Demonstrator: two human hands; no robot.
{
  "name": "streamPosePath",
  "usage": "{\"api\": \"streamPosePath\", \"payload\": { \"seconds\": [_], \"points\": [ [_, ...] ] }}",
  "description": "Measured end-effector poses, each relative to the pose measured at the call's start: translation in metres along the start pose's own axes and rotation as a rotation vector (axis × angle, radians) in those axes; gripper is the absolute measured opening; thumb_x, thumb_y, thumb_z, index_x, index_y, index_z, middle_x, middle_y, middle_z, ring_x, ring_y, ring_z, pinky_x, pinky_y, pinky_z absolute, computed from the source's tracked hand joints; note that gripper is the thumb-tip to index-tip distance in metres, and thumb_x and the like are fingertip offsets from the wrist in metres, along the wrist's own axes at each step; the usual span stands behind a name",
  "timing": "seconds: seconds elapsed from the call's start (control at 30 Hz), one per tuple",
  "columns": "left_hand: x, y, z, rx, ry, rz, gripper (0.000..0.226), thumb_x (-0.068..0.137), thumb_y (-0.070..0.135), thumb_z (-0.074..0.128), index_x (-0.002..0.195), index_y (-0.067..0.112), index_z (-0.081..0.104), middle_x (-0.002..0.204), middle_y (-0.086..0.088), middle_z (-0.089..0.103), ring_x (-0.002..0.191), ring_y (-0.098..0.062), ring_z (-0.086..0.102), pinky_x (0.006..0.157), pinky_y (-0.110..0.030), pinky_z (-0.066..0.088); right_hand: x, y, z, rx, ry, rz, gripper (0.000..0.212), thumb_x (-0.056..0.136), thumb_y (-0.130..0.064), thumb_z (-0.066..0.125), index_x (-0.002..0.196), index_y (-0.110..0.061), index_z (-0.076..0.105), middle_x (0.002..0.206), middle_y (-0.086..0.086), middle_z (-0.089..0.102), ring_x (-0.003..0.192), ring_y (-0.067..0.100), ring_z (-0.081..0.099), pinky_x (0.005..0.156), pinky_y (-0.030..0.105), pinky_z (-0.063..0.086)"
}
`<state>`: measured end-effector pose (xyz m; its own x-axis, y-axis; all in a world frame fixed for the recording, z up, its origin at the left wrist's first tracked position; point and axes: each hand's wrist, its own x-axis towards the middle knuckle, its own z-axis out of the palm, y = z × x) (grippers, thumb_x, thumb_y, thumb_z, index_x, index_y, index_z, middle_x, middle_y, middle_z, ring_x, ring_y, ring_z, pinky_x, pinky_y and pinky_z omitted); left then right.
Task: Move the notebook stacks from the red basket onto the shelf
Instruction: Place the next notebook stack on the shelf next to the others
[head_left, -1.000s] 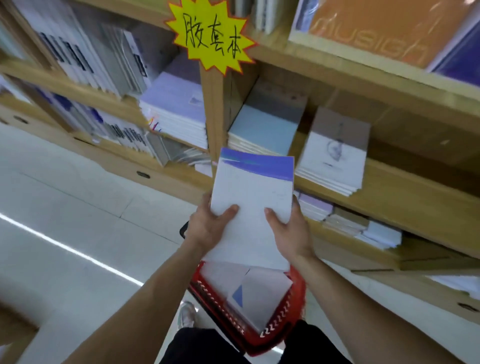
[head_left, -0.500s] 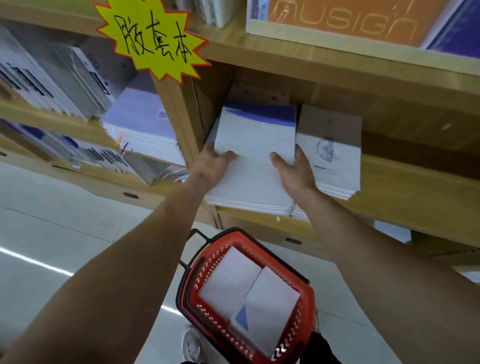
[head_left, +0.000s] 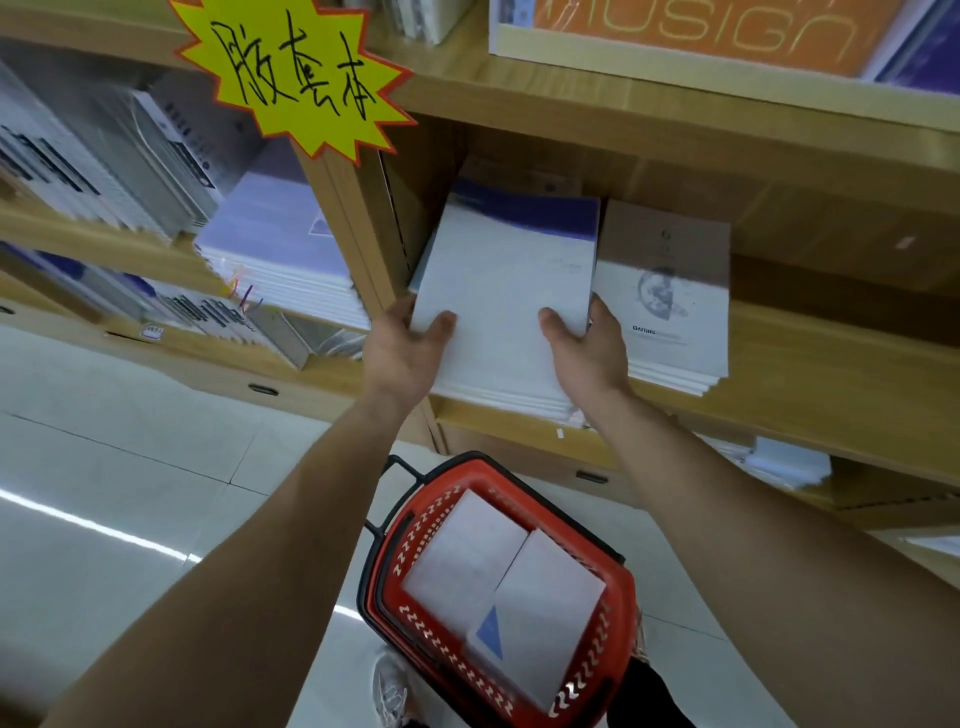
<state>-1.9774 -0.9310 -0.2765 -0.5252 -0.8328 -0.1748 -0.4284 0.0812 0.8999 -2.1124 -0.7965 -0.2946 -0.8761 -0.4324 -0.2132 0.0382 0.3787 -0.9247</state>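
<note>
A stack of white notebooks with a blue top band (head_left: 506, 280) lies on the wooden shelf (head_left: 810, 395), on top of an earlier pile in the left corner of the bay. My left hand (head_left: 408, 348) grips its near left edge, thumb on the cover. My right hand (head_left: 584, 348) grips its near right edge the same way. Below, on the floor, the red basket (head_left: 618, 644) holds two more white notebook stacks (head_left: 498, 577) side by side.
A brown-and-white notebook stack (head_left: 670, 306) sits directly to the right of the held one. A wooden upright (head_left: 363, 228) with a yellow star sign (head_left: 296, 73) borders the left. More notebook piles fill the left bay and lower shelf. My shoe (head_left: 392, 691) is beside the basket.
Both hands lifted the stack from above the basket up onto the shelf and pushed it further in. The basket stayed on the floor.
</note>
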Motion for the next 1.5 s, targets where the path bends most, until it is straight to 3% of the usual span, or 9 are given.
{"api": "streamPosePath", "payload": {
  "seconds": [0.17,0.3,0.53,0.73,0.87,0.97,1.13,1.33,1.5],
  "points": [
    [0.039,0.029,0.007,0.032,0.041,0.083,0.041,0.091,0.033,0.067,0.129,0.017,0.059,0.109,0.006,0.065,0.098,-0.016,0.065,0.085,-0.026,0.053,0.044,-0.024,0.010,0.062,0.100,0.025,0.041,0.092,-0.037,0.068,0.127,-0.019,0.060,0.120,-0.003,0.069,0.110,0.020,0.066,0.096,0.030,0.050],
    [0.036,0.015,0.013,0.111,0.059,0.092,0.055,0.093,0.034,0.066,0.142,0.016,0.046,0.126,0.000,0.064,0.112,-0.020,0.061,0.097,-0.031,0.049,0.064,-0.028,0.008,-0.014,0.051,0.078,0.061,0.094,-0.037,0.062,0.149,-0.022,0.043,0.144,-0.001,0.056,0.128,0.025,0.054,0.108,0.035,0.042],
    [0.004,-0.029,0.033,-0.009,0.084,0.103,0.062,0.091,0.036,0.062,0.145,0.016,0.039,0.136,0.002,0.059,0.125,-0.016,0.056,0.104,-0.043,0.049,0.053,-0.007,0.013,-0.065,0.054,-0.023,0.053,0.096,-0.037,0.059,0.145,-0.020,0.047,0.132,-0.004,0.064,0.118,0.018,0.062,0.105,0.037,0.049],
    [0.033,-0.017,0.032,0.093,0.077,0.101,0.065,0.096,0.016,0.056,0.154,0.020,0.025,0.139,0.002,0.057,0.121,-0.016,0.057,0.103,-0.040,0.050,0.077,-0.023,0.031,0.004,0.113,-0.014,0.050,0.097,-0.034,0.060,0.143,-0.019,0.048,0.130,-0.002,0.064,0.118,0.021,0.062,0.105,0.036,0.048],
    [0.014,-0.031,0.021,0.230,-0.025,0.128,0.071,0.097,0.026,0.056,0.156,0.019,0.019,0.141,-0.008,0.056,0.122,-0.026,0.059,0.097,-0.033,0.049,0.073,-0.016,0.034,-0.055,0.089,-0.001,0.063,0.099,-0.043,0.055,0.155,-0.024,0.033,0.144,-0.001,0.056,0.128,0.024,0.056,0.108,0.036,0.044],
    [0.006,-0.038,0.027,0.309,-0.121,0.161,0.080,0.097,0.032,0.055,0.159,0.017,0.007,0.145,-0.017,0.051,0.118,-0.034,0.060,0.101,-0.040,0.049,0.068,-0.012,0.032,-0.080,0.055,-0.029,0.070,0.099,-0.039,0.055,0.159,-0.025,0.021,0.149,-0.001,0.051,0.132,0.023,0.053,0.112,0.037,0.041],
    [0.030,-0.028,0.031,0.270,-0.117,0.130,0.066,0.099,0.021,0.050,0.156,0.021,0.018,0.159,-0.013,0.033,0.140,-0.033,0.039,0.113,-0.046,0.038,0.074,-0.026,0.045,-0.113,0.033,-0.027,0.076,0.100,-0.023,0.053,0.160,-0.013,0.009,0.156,0.006,0.039,0.138,0.025,0.043,0.102,0.020,0.030],
    [0.028,-0.036,0.028,0.332,-0.179,0.178,0.081,0.099,0.023,0.055,0.159,0.015,0.001,0.167,-0.004,0.003,0.153,-0.018,0.003,0.122,-0.032,0.012,0.074,-0.029,0.046,-0.251,0.010,-0.077,0.085,0.101,-0.046,0.051,0.161,-0.014,-0.001,0.160,0.010,0.031,0.142,0.026,0.039,0.103,0.021,0.029],
    [0.029,-0.032,0.022,0.321,-0.187,0.167,0.077,0.100,0.022,0.052,0.159,0.018,0.003,0.166,-0.002,0.010,0.152,-0.019,0.011,0.122,-0.034,0.018,0.072,-0.034,0.031,-0.449,-0.122,-0.123,0.068,0.101,-0.057,0.042,0.159,-0.033,0.018,0.162,0.011,0.025,0.143,0.033,0.037,0.111,0.040,0.035]
  ]
}}
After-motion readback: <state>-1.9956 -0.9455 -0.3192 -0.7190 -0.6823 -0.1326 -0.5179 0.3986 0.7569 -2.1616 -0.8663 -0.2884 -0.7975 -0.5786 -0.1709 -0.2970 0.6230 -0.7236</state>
